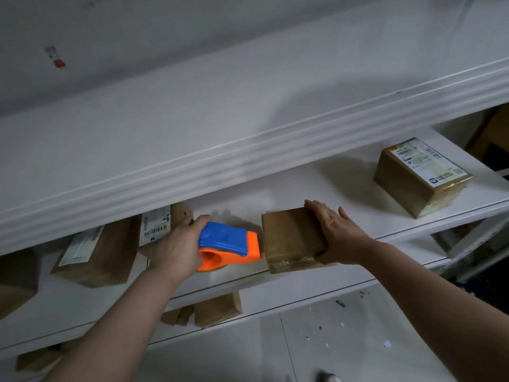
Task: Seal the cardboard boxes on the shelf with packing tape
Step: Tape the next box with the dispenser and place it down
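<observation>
A small brown cardboard box sits near the front edge of the white middle shelf. My right hand grips its right side, fingers laid over the top and thumb at the front. My left hand grips a blue and orange tape dispenser, whose orange nose touches the box's left face. A taped box with a white label stands further right on the same shelf.
Several labelled brown boxes lie at the left of the shelf, partly under the upper shelf's moulded edge. More boxes sit on the shelf below. The grey floor with scattered scraps lies below right.
</observation>
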A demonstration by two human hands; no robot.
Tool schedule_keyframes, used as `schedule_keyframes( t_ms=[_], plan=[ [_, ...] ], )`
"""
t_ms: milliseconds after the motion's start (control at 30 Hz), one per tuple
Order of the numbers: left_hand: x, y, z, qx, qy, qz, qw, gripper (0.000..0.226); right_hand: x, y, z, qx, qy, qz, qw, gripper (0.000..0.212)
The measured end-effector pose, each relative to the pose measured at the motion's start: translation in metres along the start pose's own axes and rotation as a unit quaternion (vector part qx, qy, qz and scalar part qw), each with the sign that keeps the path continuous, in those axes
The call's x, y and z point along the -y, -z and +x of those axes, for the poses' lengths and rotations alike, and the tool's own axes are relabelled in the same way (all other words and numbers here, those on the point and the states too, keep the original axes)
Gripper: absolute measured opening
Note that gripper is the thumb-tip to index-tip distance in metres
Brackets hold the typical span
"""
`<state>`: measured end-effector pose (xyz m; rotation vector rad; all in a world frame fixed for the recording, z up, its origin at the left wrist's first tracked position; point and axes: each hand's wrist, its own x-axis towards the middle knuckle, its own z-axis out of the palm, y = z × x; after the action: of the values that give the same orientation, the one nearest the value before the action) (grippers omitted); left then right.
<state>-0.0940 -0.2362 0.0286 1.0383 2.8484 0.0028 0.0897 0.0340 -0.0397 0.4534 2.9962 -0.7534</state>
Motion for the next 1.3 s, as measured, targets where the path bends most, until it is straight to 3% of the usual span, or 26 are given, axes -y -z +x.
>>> schedule_keyframes(
  t_ms=[167, 333, 467, 600, 733, 833, 933, 1000, 1067, 1133, 1300],
  plan=[
    [-0.006, -0.011, 0.006, -0.002, 0.011, -0.022, 1.0, 0.077, 0.02, -0.007, -0.005, 0.028, 0.035, -0.209, 0.977, 0.131],
    [-0.009, -0.007, 0.004, -0.006, 0.007, -0.01, 1.0, 0.074, 0.035, -0.02, -0.005, -0.012, 0.082, -0.24, 0.967, 0.141],
    [-0.011, -0.007, 0.005, -0.012, 0.003, -0.014, 1.0, 0.073, 0.057, -0.037, -0.007, 0.007, 0.138, -0.239, 0.961, 0.124],
    [-0.01, -0.01, 0.003, -0.012, 0.011, -0.03, 0.999, 0.075, 0.071, -0.028, -0.001, -0.001, 0.116, -0.241, 0.964, 0.112],
    [-0.01, -0.014, -0.006, -0.003, 0.013, -0.066, 0.998, 0.078, 0.087, -0.023, 0.03, 0.069, 0.058, -0.272, 0.958, 0.127],
    [-0.007, -0.009, -0.02, -0.011, 0.027, -0.128, 0.991, 0.08, 0.088, -0.004, 0.043, 0.061, 0.06, -0.211, 0.974, 0.123],
    [-0.005, 0.009, -0.037, -0.07, 0.022, -0.214, 0.974, 0.08, 0.067, 0.015, 0.03, -0.005, 0.089, -0.006, 0.996, 0.132],
    [-0.016, 0.023, -0.04, -0.092, -0.004, -0.235, 0.968, 0.08, 0.044, 0.014, 0.014, -0.004, 0.085, 0.18, 0.98, 0.136],
    [-0.035, 0.031, -0.035, -0.093, -0.029, -0.197, 0.976, 0.082, 0.024, 0.012, -0.002, 0.005, 0.042, 0.29, 0.956, 0.137],
    [-0.058, 0.035, -0.029, -0.09, -0.044, -0.16, 0.982, 0.084, 0.013, 0.016, -0.011, -0.015, 0.025, 0.281, 0.959, 0.138],
    [-0.092, 0.041, -0.019, -0.099, -0.069, -0.142, 0.982, 0.086, 0.019, 0.033, -0.013, -0.057, 0.062, 0.096, 0.992, 0.137]
  ],
)
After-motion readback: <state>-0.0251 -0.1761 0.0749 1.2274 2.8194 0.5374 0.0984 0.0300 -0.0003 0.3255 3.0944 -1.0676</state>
